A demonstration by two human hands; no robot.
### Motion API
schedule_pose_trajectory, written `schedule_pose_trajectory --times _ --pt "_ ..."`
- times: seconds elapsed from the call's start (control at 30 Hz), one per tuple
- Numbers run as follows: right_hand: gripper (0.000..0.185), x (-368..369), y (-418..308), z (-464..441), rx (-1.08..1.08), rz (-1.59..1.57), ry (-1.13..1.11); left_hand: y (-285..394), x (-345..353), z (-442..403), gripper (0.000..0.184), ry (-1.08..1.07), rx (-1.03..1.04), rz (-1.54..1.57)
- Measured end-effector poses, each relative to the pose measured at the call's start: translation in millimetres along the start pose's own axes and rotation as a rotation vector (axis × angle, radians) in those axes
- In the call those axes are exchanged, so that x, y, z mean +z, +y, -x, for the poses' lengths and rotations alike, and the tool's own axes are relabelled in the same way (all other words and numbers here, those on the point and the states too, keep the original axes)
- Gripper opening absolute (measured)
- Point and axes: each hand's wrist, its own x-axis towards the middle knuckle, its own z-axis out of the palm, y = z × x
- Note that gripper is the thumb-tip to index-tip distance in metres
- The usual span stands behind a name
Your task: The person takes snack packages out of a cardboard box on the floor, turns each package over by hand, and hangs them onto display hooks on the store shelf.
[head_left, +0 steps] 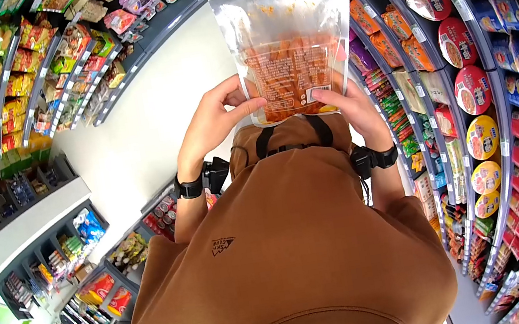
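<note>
A clear stand-up pouch of reddish-orange snack food [290, 63] is held up in front of my chest, with its wide sealed end away from me. White print and a barcode cover the side facing me. My left hand [216, 116] grips the lower left edge, thumb lying on the front and fingers partly hidden behind. On the lower right edge, my right hand [357, 104] grips in the same way, its thumb beside the barcode. What kind of snack is inside I cannot make out.
Shelves of bagged snacks [17, 87] curve along the left. On the right stand shelves with instant noodle bowls [456, 42] and colourful packets. A pale floor [152, 71] lies between them. At lower left is a white counter [27, 223] with racks of small goods.
</note>
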Motion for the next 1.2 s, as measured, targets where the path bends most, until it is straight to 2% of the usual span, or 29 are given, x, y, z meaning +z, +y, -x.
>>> schedule_pose_trajectory --times 0.13,0.27,0.5,0.73,0.93,1.03,1.13,1.2 --pt "0.041 -4 4 -5 0.069 0.106 -0.042 13 -8 -8 0.014 -0.058 -0.012 -0.116" --pt "0.041 0 3 -7 0.041 0.100 -0.048 18 -15 -15 0.017 -0.089 0.002 -0.177" --pt "0.040 -1 5 -6 0.068 0.080 -0.047 21 -13 -9 0.020 -0.059 0.006 -0.194" --pt "0.039 3 0 -21 0.135 0.133 -0.113 20 -21 -1 0.022 0.003 -0.035 -0.179" --pt "0.038 2 -2 -19 0.149 0.126 -0.119 12 -16 5 0.020 0.011 -0.019 -0.173" --pt "0.040 -2 -2 -19 0.098 0.135 -0.107 12 -13 0 0.023 -0.005 -0.092 -0.150" --pt "0.041 -10 -5 -7 0.145 0.100 -0.099 17 -1 -3 0.018 -0.031 -0.079 -0.098" --pt "0.042 -11 -8 -3 0.138 0.082 -0.081 14 2 -9 0.024 0.013 -0.049 -0.043"
